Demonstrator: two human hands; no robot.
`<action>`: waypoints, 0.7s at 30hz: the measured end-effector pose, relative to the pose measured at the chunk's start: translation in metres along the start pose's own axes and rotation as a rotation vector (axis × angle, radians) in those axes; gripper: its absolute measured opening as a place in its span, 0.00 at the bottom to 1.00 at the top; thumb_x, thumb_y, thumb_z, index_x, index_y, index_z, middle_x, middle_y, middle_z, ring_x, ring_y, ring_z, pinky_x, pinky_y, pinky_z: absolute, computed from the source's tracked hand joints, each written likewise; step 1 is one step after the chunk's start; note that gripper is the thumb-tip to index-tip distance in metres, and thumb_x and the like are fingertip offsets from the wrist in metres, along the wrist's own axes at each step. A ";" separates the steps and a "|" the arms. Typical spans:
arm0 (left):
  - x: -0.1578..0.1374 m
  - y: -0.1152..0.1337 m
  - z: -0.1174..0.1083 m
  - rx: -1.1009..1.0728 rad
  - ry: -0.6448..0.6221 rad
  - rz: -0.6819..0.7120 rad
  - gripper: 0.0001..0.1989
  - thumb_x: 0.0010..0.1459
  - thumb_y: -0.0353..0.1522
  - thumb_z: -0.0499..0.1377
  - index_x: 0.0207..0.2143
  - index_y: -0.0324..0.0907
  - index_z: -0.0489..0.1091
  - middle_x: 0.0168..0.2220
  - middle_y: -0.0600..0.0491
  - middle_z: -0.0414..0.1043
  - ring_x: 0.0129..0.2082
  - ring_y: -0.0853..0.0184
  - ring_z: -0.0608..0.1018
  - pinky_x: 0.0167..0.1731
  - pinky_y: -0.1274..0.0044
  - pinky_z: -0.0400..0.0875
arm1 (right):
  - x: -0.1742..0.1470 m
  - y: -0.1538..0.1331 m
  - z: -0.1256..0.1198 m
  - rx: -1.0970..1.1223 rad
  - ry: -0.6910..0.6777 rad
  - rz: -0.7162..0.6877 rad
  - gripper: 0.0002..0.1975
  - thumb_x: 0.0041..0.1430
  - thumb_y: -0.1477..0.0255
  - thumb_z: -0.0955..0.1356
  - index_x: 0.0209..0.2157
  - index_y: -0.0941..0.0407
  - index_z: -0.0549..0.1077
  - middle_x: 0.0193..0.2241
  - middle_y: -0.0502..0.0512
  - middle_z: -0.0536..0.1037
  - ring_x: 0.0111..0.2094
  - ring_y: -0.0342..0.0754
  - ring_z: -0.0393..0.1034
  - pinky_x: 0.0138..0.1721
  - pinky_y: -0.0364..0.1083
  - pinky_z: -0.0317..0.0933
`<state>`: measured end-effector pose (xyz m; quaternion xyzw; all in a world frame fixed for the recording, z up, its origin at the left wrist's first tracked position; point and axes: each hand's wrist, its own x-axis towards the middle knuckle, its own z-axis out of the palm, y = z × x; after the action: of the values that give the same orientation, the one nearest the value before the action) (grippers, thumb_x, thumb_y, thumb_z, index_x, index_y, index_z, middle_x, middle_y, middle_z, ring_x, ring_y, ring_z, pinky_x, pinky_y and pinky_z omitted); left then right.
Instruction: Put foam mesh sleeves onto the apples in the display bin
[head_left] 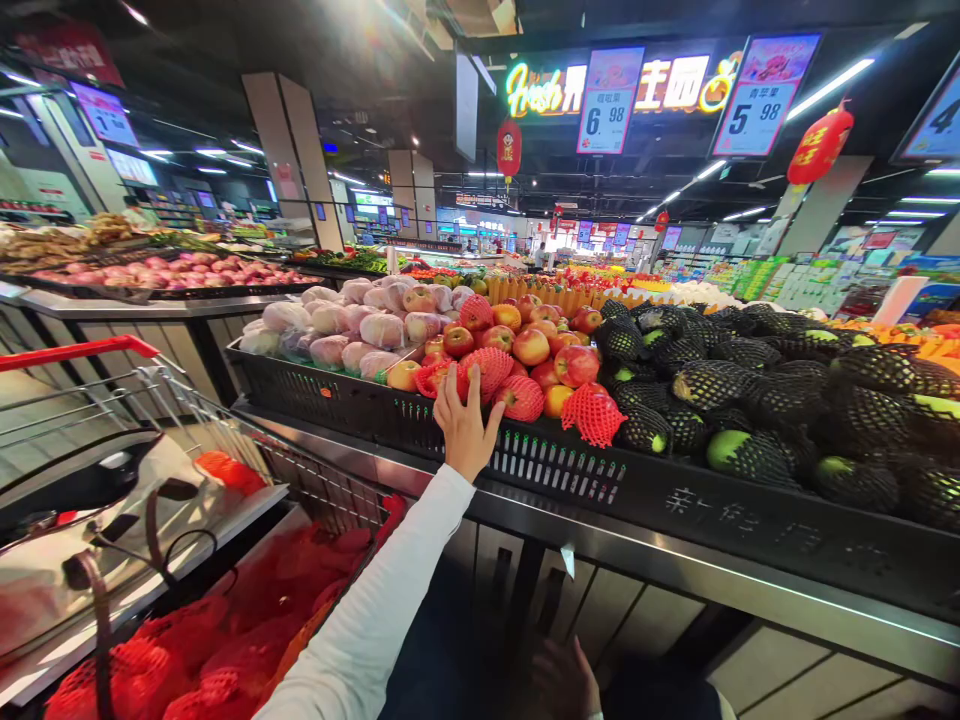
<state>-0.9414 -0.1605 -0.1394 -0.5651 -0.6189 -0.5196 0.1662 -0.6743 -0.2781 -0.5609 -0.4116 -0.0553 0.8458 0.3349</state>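
Supermarket produce hall, dark ceiling, strip lights, a neon sign point(615, 88) glowing overhead, two price boards point(609, 100) hanging beside it, red lanterns point(821, 145) dangling from above.

Item 1: red-netted apple point(489, 368), lying at the front edge of the black crate point(570, 465), among loose red apples point(551, 350) piled behind it. More red foam nets point(592, 412) are lying just beside it to the right.

Item 2: left hand point(466, 425), reaching up from a white sleeve point(382, 610), fingers point(474, 385) spread fairly wide and pressing flat against the netted apple; it is touching the fruit, not closing around it.

Item 3: right hand point(564, 678), hanging low at the bottom edge near the counter front, fingers loosely curled and holding nothing visible; partly cut off, so its exact shape is hard to tell.

Item 4: fruit wrapped in white foam point(352, 325), sitting in the crate to the left of the apples.

Item 5: green fruit in black netting point(750, 400), filling the crate section to the right.

Item 6: shopping cart point(150, 480) with a red handle point(75, 352), standing at the left, carrying a dark bag point(82, 480) on its upper shelf and a heap of red netted goods point(225, 630) in the basket.

Item 7: further stall point(150, 275), standing behind the cart, displaying pinkish produce
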 end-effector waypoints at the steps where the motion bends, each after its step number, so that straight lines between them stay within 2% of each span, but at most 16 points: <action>1: -0.001 -0.002 -0.001 -0.054 0.008 0.004 0.36 0.64 0.47 0.52 0.69 0.40 0.53 0.72 0.36 0.43 0.71 0.46 0.47 0.67 0.51 0.45 | -0.001 0.000 0.000 0.007 0.003 -0.010 0.24 0.37 0.43 0.69 0.29 0.45 0.80 0.32 0.55 0.85 0.33 0.54 0.76 0.31 0.51 0.64; 4: -0.001 -0.011 -0.011 -0.351 0.099 -0.027 0.41 0.61 0.51 0.53 0.70 0.41 0.48 0.73 0.40 0.38 0.73 0.52 0.43 0.70 0.57 0.39 | -0.008 0.001 0.004 0.014 0.000 -0.053 0.27 0.41 0.43 0.70 0.35 0.49 0.80 0.33 0.57 0.85 0.33 0.54 0.77 0.32 0.50 0.64; 6: 0.001 -0.021 -0.026 -0.667 0.197 -0.157 0.42 0.61 0.54 0.48 0.72 0.46 0.42 0.74 0.45 0.37 0.73 0.57 0.45 0.70 0.61 0.44 | -0.016 0.001 0.008 0.005 0.012 -0.065 0.30 0.42 0.44 0.71 0.39 0.52 0.79 0.36 0.59 0.84 0.36 0.55 0.77 0.35 0.50 0.65; 8: 0.005 -0.033 -0.048 -0.984 0.212 -0.335 0.41 0.61 0.56 0.40 0.71 0.51 0.41 0.73 0.48 0.43 0.72 0.60 0.51 0.67 0.62 0.53 | -0.022 -0.001 0.011 -0.006 0.041 -0.086 0.32 0.44 0.44 0.70 0.42 0.54 0.78 0.38 0.60 0.84 0.38 0.56 0.77 0.37 0.50 0.64; 10: 0.007 -0.045 -0.074 -1.197 0.143 -0.461 0.43 0.58 0.59 0.34 0.70 0.49 0.49 0.70 0.44 0.53 0.70 0.59 0.59 0.64 0.62 0.60 | -0.024 -0.002 0.011 -0.025 0.066 -0.095 0.32 0.44 0.44 0.71 0.43 0.54 0.77 0.40 0.61 0.84 0.40 0.57 0.77 0.39 0.51 0.64; 13: 0.005 -0.053 -0.110 -1.315 0.112 -0.520 0.49 0.55 0.62 0.31 0.66 0.42 0.58 0.66 0.39 0.60 0.67 0.58 0.64 0.63 0.62 0.62 | -0.018 -0.003 0.006 -0.068 0.079 -0.064 0.33 0.39 0.43 0.72 0.42 0.52 0.78 0.42 0.61 0.83 0.44 0.59 0.76 0.43 0.53 0.64; 16: -0.001 -0.054 -0.133 -1.348 0.106 -0.517 0.47 0.57 0.60 0.32 0.66 0.39 0.57 0.66 0.38 0.59 0.67 0.59 0.63 0.64 0.62 0.61 | -0.008 -0.001 0.000 -0.099 0.092 -0.057 0.34 0.34 0.39 0.71 0.38 0.48 0.80 0.42 0.61 0.83 0.48 0.63 0.74 0.48 0.57 0.63; 19: -0.004 -0.064 -0.140 -1.325 0.092 -0.544 0.46 0.58 0.60 0.36 0.67 0.40 0.55 0.66 0.39 0.58 0.67 0.57 0.63 0.61 0.61 0.64 | -0.004 0.000 0.001 -0.149 0.112 -0.048 0.33 0.34 0.38 0.70 0.38 0.45 0.79 0.44 0.61 0.82 0.55 0.65 0.70 0.53 0.60 0.61; 21: -0.003 -0.085 -0.134 -1.277 0.130 -0.592 0.44 0.58 0.59 0.37 0.67 0.42 0.53 0.66 0.40 0.59 0.65 0.59 0.65 0.59 0.63 0.67 | -0.004 -0.001 0.004 -0.179 0.132 -0.037 0.32 0.35 0.38 0.69 0.38 0.43 0.78 0.45 0.61 0.82 0.59 0.65 0.66 0.53 0.61 0.60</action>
<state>-1.0654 -0.2588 -0.1262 -0.3276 -0.3095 -0.8373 -0.3097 -0.6746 -0.2792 -0.5551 -0.4936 -0.1161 0.8022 0.3153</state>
